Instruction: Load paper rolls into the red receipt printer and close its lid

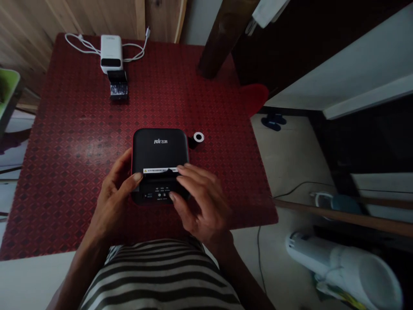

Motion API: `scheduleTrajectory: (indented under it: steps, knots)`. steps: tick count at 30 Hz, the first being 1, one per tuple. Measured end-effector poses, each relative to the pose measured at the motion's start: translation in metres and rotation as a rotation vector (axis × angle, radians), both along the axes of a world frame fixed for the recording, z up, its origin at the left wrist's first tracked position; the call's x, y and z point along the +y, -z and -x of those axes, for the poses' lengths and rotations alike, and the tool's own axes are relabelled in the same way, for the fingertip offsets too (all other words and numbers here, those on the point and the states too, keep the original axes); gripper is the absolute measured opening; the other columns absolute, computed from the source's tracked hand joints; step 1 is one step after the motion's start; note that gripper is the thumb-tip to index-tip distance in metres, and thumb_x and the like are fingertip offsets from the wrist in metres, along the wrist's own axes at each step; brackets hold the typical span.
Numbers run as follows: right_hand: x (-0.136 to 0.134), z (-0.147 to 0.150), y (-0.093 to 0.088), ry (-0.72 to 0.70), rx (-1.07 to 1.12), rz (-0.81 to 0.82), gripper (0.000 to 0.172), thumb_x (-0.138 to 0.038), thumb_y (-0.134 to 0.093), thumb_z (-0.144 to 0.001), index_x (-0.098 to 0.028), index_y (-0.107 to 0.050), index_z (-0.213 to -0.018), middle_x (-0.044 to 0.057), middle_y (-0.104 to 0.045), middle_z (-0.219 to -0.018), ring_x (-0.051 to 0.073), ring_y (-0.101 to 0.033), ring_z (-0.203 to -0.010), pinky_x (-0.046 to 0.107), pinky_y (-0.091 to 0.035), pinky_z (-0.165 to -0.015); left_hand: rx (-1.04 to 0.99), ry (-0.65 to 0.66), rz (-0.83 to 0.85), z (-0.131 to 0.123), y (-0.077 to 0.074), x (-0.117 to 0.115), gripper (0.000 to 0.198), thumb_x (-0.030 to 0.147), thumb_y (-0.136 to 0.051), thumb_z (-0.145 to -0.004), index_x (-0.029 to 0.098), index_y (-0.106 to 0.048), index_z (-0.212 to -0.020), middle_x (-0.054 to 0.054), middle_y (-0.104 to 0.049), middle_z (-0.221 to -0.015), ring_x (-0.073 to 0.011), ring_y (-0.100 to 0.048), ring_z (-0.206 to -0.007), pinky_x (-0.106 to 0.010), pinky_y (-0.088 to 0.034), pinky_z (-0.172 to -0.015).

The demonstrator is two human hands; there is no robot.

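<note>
A small black box-shaped printer (160, 150) with a white logo on its lid sits on the red patterned table (74, 142). My left hand (115, 189) grips the printer's left front side, thumb on top. The fingers of my right hand (200, 202) are curled over the front right edge, by the paper slot and the button panel. A small white paper roll (198, 137) lies just right of the printer.
At the table's far left stand a white device (111, 52) with a white cable (135, 54) and a small black object (118, 84) in front of it. The table edge drops to the floor on the right, where a white fan (345, 267) lies.
</note>
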State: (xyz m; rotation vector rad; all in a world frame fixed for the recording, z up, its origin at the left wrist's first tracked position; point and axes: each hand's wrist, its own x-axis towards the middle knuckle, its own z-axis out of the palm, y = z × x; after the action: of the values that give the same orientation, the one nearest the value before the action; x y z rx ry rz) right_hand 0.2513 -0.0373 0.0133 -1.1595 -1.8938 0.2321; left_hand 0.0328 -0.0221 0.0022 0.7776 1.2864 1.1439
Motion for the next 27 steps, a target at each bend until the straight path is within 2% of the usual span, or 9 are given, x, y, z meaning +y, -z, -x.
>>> scheduleTrajectory:
  steps: [2,5,8,11,18,21,27]
  knots:
    - [-0.010,-0.005,0.010,0.093,0.093,0.011,0.045,-0.023,-0.074,-0.109,-0.027,-0.066,-0.152,0.014,-0.084,-0.138,0.033,-0.081,-0.133,0.059,-0.070,-0.110,-0.006,0.019,-0.017,0.004,0.001,-0.007,0.062,0.045,-0.088,-0.099,0.035,-0.074,-0.159,-0.005,-0.070,-0.167,-0.0386,-0.061,-0.161,-0.049,-0.055,-0.130]
    - [-0.025,-0.011,0.029,0.164,0.191,0.149,0.059,-0.040,-0.074,-0.110,-0.026,-0.058,-0.164,0.017,-0.078,-0.149,0.035,-0.078,-0.137,0.059,-0.070,-0.110,0.015,0.036,-0.026,0.008,0.001,-0.013,0.064,0.041,-0.091,-0.097,0.039,-0.075,-0.159,-0.003,-0.070,-0.168,-0.0382,-0.059,-0.162,-0.050,-0.051,-0.133]
    - [-0.035,-0.014,0.046,0.116,0.200,0.323,0.071,-0.059,-0.070,-0.112,-0.025,-0.050,-0.171,0.019,-0.076,-0.153,0.035,-0.079,-0.136,0.056,-0.072,-0.108,0.007,0.036,-0.021,0.011,0.001,-0.012,0.062,0.039,-0.092,-0.095,0.041,-0.077,-0.155,-0.001,-0.072,-0.165,-0.0378,-0.060,-0.161,-0.051,-0.050,-0.134]
    - [-0.036,-0.014,0.056,0.060,0.205,0.364,0.080,-0.070,-0.068,-0.110,-0.024,-0.049,-0.172,0.020,-0.077,-0.150,0.036,-0.080,-0.134,0.055,-0.072,-0.106,-0.018,0.028,-0.017,0.009,0.001,-0.010,0.060,0.037,-0.093,-0.094,0.040,-0.079,-0.152,-0.001,-0.073,-0.164,-0.0379,-0.059,-0.162,-0.051,-0.049,-0.135]
    - [-0.028,-0.009,0.056,0.065,0.211,0.363,0.075,-0.058,-0.079,-0.106,-0.028,-0.052,-0.169,0.017,-0.078,-0.151,0.036,-0.080,-0.132,0.056,-0.071,-0.106,-0.027,-0.023,0.038,0.001,-0.005,-0.010,0.058,0.033,-0.088,-0.094,0.040,-0.080,-0.151,-0.001,-0.075,-0.160,-0.0385,-0.059,-0.162,-0.054,-0.047,-0.137]
    - [-0.028,-0.009,0.055,0.067,0.223,0.373,0.073,-0.054,-0.081,-0.105,-0.029,-0.054,-0.169,0.016,-0.079,-0.149,0.035,-0.081,-0.132,0.056,-0.072,-0.106,-0.027,-0.036,0.059,-0.001,-0.009,-0.008,0.057,0.032,-0.087,-0.092,0.040,-0.082,-0.149,-0.001,-0.077,-0.158,-0.0380,-0.062,-0.158,-0.052,-0.051,-0.132]
    - [-0.029,-0.010,0.056,0.093,0.189,0.365,0.074,-0.058,-0.081,-0.104,-0.029,-0.055,-0.167,0.016,-0.080,-0.146,0.036,-0.082,-0.130,0.056,-0.072,-0.105,-0.012,-0.057,0.087,-0.003,-0.013,-0.007,0.056,0.032,-0.088,-0.091,0.040,-0.083,-0.146,0.001,-0.079,-0.154,-0.0352,-0.066,-0.154,-0.045,-0.057,-0.123]
